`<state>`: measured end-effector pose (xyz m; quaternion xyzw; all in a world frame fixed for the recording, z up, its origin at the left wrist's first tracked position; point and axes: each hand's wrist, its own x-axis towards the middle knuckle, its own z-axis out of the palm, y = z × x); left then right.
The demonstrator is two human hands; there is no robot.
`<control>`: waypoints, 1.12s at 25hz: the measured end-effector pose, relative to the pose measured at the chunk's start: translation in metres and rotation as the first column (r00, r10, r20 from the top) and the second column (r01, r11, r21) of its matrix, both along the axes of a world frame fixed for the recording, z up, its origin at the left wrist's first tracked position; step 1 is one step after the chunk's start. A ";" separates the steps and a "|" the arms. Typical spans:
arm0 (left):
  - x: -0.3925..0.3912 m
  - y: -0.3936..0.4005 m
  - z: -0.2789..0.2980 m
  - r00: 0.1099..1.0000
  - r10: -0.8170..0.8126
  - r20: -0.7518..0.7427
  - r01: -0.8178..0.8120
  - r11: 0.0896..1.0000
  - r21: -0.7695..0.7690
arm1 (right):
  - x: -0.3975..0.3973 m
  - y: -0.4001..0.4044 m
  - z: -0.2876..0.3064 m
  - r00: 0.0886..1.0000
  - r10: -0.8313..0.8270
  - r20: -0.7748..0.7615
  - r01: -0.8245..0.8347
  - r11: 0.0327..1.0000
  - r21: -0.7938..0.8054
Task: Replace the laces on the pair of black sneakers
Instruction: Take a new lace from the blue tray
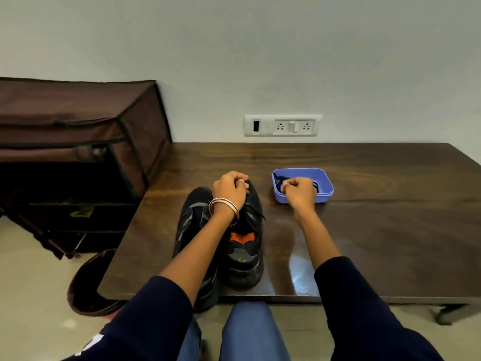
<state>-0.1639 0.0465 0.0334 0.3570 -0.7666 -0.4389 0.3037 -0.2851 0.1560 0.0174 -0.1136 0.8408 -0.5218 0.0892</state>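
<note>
Two black sneakers stand side by side on the dark wooden table (364, 230), toes pointing away from me. The left sneaker (192, 220) has grey side panels. The right sneaker (247, 254) shows an orange insole and a black lace (256, 214) in its eyelets. My left hand (229, 188), with bangles on the wrist, is curled over the toe end of the right sneaker, apparently pinching the lace. My right hand (299, 191) is curled in front of a blue plastic tub (326, 187); what it pinches is too small to tell. Dark laces (279, 183) lie in the tub.
A brown fabric shoe rack (78, 142) stands left of the table against the wall. A dark round bin (86, 285) sits on the floor by the table's near left corner. A wall socket panel (282, 125) is behind the table.
</note>
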 end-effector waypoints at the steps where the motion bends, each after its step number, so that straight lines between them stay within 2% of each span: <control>1: -0.012 0.001 -0.002 0.999 -0.028 0.041 0.030 0.999 -0.034 | -0.018 0.002 -0.007 0.999 -0.021 -0.032 0.023 0.997 0.077; 5: -0.060 -0.010 -0.018 0.953 -0.140 0.270 0.189 0.968 -0.167 | -0.074 -0.002 -0.031 0.989 0.039 -0.142 0.013 0.939 0.345; 6: -0.073 -0.015 -0.021 0.927 -0.170 0.335 0.238 0.955 -0.174 | -0.084 -0.008 -0.036 0.982 0.080 -0.169 -0.001 0.907 0.422; 8: -0.095 -0.024 -0.025 0.879 -0.216 0.426 0.312 0.935 -0.168 | -0.097 -0.022 -0.042 0.953 0.192 -0.236 -0.002 0.778 0.628; 9: -0.104 -0.028 -0.027 0.866 -0.229 0.444 0.332 0.928 -0.169 | -0.103 -0.029 -0.044 0.933 0.250 -0.258 0.011 0.697 0.717; 11: -0.118 -0.035 -0.031 0.856 -0.244 0.456 0.366 0.909 -0.199 | -0.112 -0.042 -0.047 0.904 0.323 -0.280 0.034 0.599 0.800; 15: -0.122 -0.043 -0.036 0.890 -0.246 0.385 0.345 0.914 -0.215 | -0.120 -0.059 -0.053 0.898 0.353 -0.264 0.039 0.533 0.845; 18: -0.113 -0.045 -0.033 0.909 -0.252 0.332 0.328 0.924 -0.198 | -0.117 -0.060 -0.051 0.905 0.324 -0.275 0.051 0.560 0.827; 22: -0.098 -0.044 -0.022 0.944 -0.225 0.240 0.265 0.952 -0.151 | -0.112 -0.049 -0.052 0.946 0.248 -0.211 0.011 0.624 0.782; 25: -0.087 -0.038 -0.014 0.960 -0.195 0.199 0.223 0.966 -0.130 | -0.107 -0.039 -0.047 0.974 0.160 -0.162 -0.011 0.746 0.666; 28: -0.075 -0.030 -0.003 0.971 -0.187 0.149 0.207 0.969 -0.132 | -0.098 -0.033 -0.021 0.988 0.048 -0.145 0.019 0.904 0.427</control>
